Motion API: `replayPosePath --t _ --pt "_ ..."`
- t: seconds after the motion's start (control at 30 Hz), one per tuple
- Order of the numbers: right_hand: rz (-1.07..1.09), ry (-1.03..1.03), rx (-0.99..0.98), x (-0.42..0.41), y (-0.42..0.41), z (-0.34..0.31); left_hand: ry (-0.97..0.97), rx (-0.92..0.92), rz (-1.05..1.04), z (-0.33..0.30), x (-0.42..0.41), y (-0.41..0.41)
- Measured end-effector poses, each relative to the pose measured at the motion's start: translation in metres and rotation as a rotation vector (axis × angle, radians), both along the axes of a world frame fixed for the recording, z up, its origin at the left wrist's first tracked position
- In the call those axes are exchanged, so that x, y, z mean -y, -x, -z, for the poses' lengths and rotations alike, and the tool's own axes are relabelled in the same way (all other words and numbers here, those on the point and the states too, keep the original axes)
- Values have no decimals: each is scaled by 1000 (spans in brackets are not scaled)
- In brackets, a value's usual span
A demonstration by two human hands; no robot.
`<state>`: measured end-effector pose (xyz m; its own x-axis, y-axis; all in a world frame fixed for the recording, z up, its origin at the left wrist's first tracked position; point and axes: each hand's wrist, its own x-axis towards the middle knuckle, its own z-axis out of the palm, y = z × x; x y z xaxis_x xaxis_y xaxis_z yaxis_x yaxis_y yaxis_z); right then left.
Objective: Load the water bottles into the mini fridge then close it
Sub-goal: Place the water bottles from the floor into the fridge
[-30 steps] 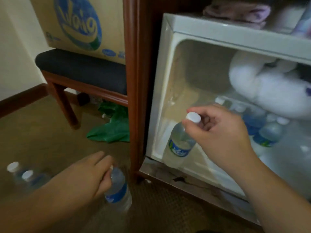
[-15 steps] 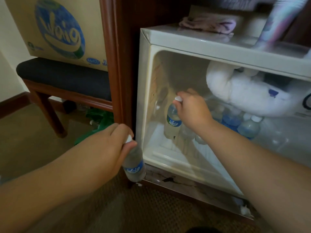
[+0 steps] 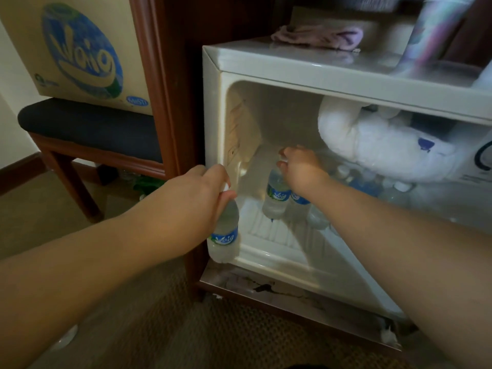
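Setting one bottle (image 3: 275,198) upright inside the mini fridge (image 3: 266,73), right hand (image 3: 300,166) gripping its cap; left hand (image 3: 197,198) holding the next bottle (image 3: 225,235), needing a free spot.

Both bottle caps under the gripping fingers (image 3: 225,186); fridge's (image 3: 292,67) right side past the frame edge

Both arms outstretched, left hand (image 3: 198,198) and right hand (image 3: 300,166) gripping
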<state>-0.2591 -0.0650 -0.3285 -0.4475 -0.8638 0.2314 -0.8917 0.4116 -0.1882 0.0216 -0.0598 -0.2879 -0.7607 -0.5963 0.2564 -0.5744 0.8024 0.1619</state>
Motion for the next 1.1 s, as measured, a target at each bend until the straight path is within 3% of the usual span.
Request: replayPosePath --t 0.13,0.37,0.57,0.77,1.1 --pt "17 -12 8 5 8 0 50 -9 0 -3 3 22" --pt "-14 35 38 0 14 2 115 130 -25 -15 12 64" --pt "-65 429 -49 -38 6 12 109 422 -93 -33 3 119" --pt "-127 497 41 -81 -9 38 115 392 -70 -43 10 151" --pt "-57 317 187 -120 -18 67 62 287 -65 1 53 177"
